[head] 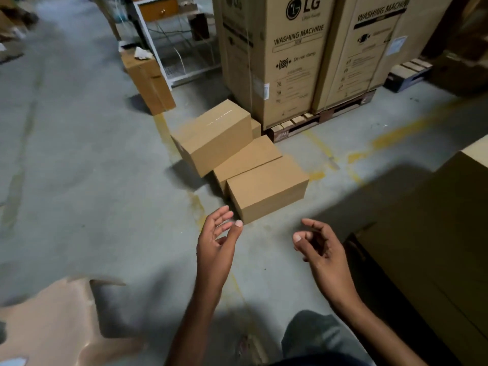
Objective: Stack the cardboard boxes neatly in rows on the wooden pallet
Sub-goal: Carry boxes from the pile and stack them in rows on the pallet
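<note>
Nearest the lens, a grey-trousered knee (311,336) sat at six o'clock, with a blurred sheet of crumpled tan cardboard (52,320) at eight. Beyond them both bare hands were held forward, empty: the left hand (216,241) with fingers relaxed and spread, the right hand (319,247) with fingers loosely curled round nothing.

Just past the fingertips, about mid-frame, plain brown cardboard boxes lay clustered on the grey concrete floor (79,167). The nearest box (266,191) sat flat, a second box (245,159) touched it behind, and a third box (214,136) leaned tilted on the second. At one o'clock a wooden pallet (317,122) carried tall printed washing-machine cartons (290,62).

The step looked like fetching the next box. That would call for a hand on each short end of the nearest box and a straight lift, without nudging the leaning one. Which pallet was to receive it could not be told.
</note>
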Demonstrator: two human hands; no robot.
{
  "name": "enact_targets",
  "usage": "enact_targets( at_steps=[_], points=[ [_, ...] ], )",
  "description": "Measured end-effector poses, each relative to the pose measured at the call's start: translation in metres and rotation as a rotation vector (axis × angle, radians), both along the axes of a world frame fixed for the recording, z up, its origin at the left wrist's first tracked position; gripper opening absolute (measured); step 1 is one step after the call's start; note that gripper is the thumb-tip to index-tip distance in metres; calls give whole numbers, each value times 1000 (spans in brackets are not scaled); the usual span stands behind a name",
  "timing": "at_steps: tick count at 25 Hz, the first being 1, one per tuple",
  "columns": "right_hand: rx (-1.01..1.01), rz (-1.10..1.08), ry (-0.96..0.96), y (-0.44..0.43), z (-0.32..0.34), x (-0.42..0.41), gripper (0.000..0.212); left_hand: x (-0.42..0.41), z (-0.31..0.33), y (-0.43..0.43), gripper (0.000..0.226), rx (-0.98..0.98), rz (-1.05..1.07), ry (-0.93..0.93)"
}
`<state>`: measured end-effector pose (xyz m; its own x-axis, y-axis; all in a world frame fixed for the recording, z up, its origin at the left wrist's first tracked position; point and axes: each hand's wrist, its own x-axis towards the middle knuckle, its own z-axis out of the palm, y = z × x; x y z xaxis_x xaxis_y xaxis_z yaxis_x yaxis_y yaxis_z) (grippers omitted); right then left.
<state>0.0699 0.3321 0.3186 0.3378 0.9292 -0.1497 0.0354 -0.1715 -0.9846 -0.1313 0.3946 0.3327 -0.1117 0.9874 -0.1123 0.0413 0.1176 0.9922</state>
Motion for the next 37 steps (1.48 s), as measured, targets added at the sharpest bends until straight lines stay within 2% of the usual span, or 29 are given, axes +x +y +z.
enact_targets(
  at_steps=[5,11,16,22,26,29,33,37],
  points=[
    [-96,-75,-35,122,-27,-13,31,-15,-41,145,34,-95,-119,23],
    [-320,-141,38,295,-127,-6,26,-9,-142,321,32,-232,-205,125],
    [-506,-201,26,430,-226,-8,25,-7,-254,456,33,-389,-278,234],
    [-721,-188,-123,552,-403,-25,44,3,-433,600,35,-485,-534,453],
    [-887,-66,-326,597,-518,-44,62,6,-534,661,44,-450,-677,618],
    [-934,86,-501,611,-580,-60,67,4,-587,686,50,-404,-729,679],
    [-966,190,-636,595,-631,-75,73,1,-624,701,58,-289,-766,786],
    [-950,165,-671,568,-648,-81,68,2,-648,707,67,-214,-782,900]
  ],
)
